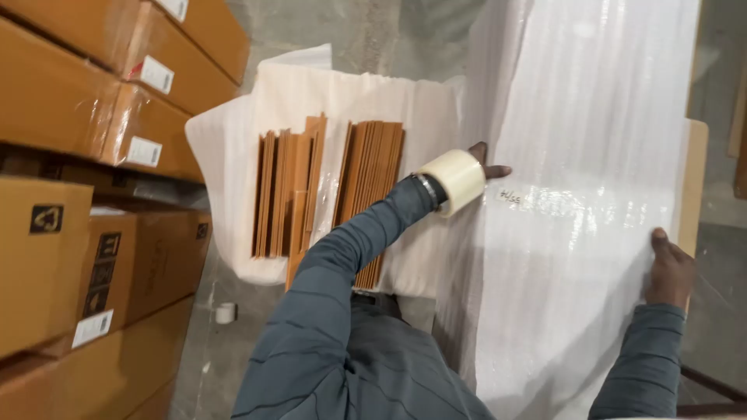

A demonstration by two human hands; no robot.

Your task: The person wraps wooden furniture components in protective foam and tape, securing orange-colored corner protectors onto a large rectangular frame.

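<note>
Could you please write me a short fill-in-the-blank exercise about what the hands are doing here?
1. A roll of clear packing tape sits like a bracelet around the ____ wrist.
2. Both hands, left hand and right hand, rest on a wide sheet of ____ foam wrap.
3. The stacked wooden panels standing on edge lie to the ____ of the left arm.
4. Brown ____ boxes are piled at the left edge.

Missing words: left; white; left; cardboard
</note>
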